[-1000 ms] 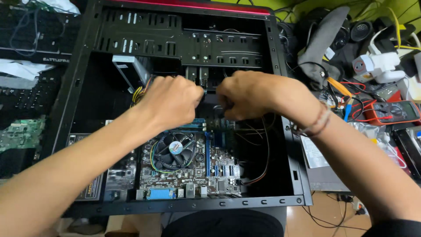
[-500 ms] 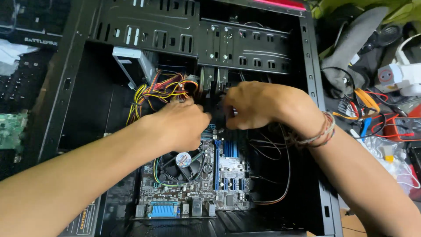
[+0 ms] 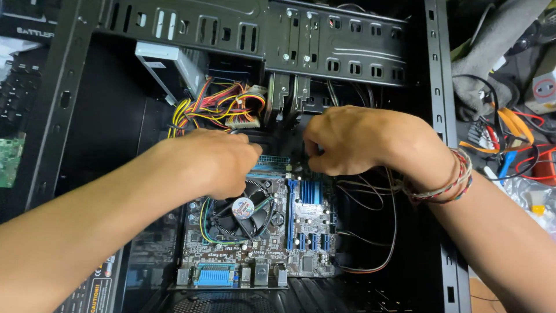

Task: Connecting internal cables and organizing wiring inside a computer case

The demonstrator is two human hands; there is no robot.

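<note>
Both hands reach into an open black computer case [image 3: 434, 87] lying on its side. My left hand [image 3: 211, 162] is curled above the motherboard [image 3: 301, 232], its fingertips on a black flat part [image 3: 275, 139] just over the blue memory slots. My right hand [image 3: 353, 139] pinches the same black part from the right, with thread bracelets on its wrist. What exactly the fingers grip is partly hidden. A round cooler fan [image 3: 243, 211] sits just below my left hand.
A bundle of yellow, red and black power cables [image 3: 220, 107] with a white connector lies behind my left hand. Thin wires [image 3: 370, 232] loop at the board's right. The metal drive cage [image 3: 324, 40] spans the top. Cables and tools [image 3: 504, 133] clutter the right side.
The view has moved closer and down into the case. Both hands have dropped lower toward the top edge of the motherboard, uncovering the cable bundle behind them.
</note>
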